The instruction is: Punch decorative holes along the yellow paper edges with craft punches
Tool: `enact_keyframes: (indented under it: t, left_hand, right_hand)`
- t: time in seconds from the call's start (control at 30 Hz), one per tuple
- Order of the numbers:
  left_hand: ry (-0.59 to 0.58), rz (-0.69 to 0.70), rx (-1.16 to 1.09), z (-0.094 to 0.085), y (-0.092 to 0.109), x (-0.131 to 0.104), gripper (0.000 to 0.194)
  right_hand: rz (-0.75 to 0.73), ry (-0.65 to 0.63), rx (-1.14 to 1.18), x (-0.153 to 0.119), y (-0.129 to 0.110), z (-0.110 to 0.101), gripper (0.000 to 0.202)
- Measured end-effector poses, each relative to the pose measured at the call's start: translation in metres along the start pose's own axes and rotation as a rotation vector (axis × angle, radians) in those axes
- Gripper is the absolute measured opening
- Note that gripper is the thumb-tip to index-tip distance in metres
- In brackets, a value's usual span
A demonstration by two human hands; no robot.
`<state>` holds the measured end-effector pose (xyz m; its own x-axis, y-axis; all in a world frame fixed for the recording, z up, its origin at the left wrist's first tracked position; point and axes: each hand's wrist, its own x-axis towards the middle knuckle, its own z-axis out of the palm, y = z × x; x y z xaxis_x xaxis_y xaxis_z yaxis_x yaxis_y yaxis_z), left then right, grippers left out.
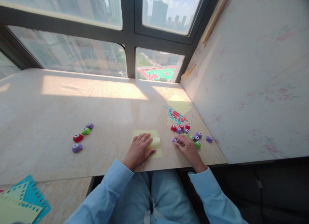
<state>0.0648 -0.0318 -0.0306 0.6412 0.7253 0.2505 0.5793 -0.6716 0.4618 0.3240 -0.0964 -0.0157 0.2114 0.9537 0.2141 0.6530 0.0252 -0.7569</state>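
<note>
My left hand (138, 150) lies flat with fingers spread on a pale yellow sheet of paper (156, 148), holding it against the tabletop. Small punched holes run along the sheet's top edge and near its corners. At the right, my right hand (189, 150) has its fingers closed on a small purple craft punch (175, 140) just above or on the table; I cannot tell which. Close around that hand sit several more punches, among them a red punch (173, 128), a green punch (198, 144) and, further right, a purple punch (209, 139).
Red, blue and yellow paper bits (177, 116) are scattered behind the punches, beside another yellow sheet (178, 103). A row with a red punch (78, 138) stands at left. Punched blue paper (41, 198) lies lower left. A wall (253, 89) bounds the right, windows the back.
</note>
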Motion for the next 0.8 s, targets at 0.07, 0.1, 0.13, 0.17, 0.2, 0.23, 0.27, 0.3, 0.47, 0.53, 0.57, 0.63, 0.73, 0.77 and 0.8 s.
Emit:
enact_keyframes:
  t: [0.07,0.1,0.13,0.17,0.2,0.23,0.27,0.3,0.47,0.53,0.57,0.63,0.73,0.77,0.8]
  left_hand:
    - [0.033,-0.006,0.0,0.002,0.0,-0.004,0.039]
    - [0.045,-0.009,0.004,0.003,0.0,-0.005,0.039]
    - [0.052,-0.011,0.009,0.004,0.001,-0.006,0.039]
    - [0.052,-0.011,0.014,0.004,0.001,-0.007,0.039]
    - [0.05,-0.01,0.017,0.004,0.002,-0.007,0.039]
    - [0.048,-0.009,0.019,0.004,0.003,-0.007,0.039]
    - [0.046,-0.008,0.02,0.003,0.003,-0.007,0.039]
    - [0.047,-0.008,0.02,0.003,0.003,-0.007,0.039]
    - [0.049,-0.003,0.025,0.003,0.003,-0.008,0.043]
    - [0.045,0.0,0.024,0.003,0.003,-0.008,0.044]
    - [0.043,0.0,0.023,0.003,0.003,-0.008,0.045]
    - [0.04,-0.002,0.022,0.003,0.003,-0.008,0.045]
    - [0.033,-0.007,0.03,0.002,0.004,-0.008,0.045]
    - [0.03,-0.009,0.033,0.002,0.004,-0.007,0.046]
    - [0.028,-0.01,0.034,0.002,0.004,-0.007,0.046]
  right_hand:
    - [-0.019,-0.037,0.059,0.007,-0.003,0.008,0.025]
    - [-0.031,-0.047,0.075,0.01,-0.004,0.012,0.026]
    - [-0.042,-0.056,0.078,0.013,-0.005,0.015,0.026]
    - [-0.052,-0.062,0.074,0.015,-0.007,0.018,0.026]
    - [-0.058,-0.068,0.067,0.017,-0.009,0.021,0.026]
    - [-0.06,-0.076,0.063,0.019,-0.012,0.023,0.025]
    - [-0.06,-0.085,0.067,0.02,-0.014,0.024,0.024]
    - [-0.059,-0.097,0.078,0.021,-0.016,0.026,0.023]
    - [-0.092,-0.188,0.134,0.027,-0.021,0.028,0.02]
    - [-0.099,-0.224,0.164,0.03,-0.021,0.028,0.019]
    - [-0.096,-0.238,0.181,0.031,-0.021,0.027,0.019]
    - [-0.097,-0.269,0.209,0.035,-0.021,0.026,0.019]
    - [-0.134,-0.33,0.225,0.04,-0.022,0.025,0.019]
    - [-0.145,-0.344,0.228,0.042,-0.022,0.025,0.02]
    - [-0.149,-0.353,0.231,0.043,-0.022,0.025,0.02]
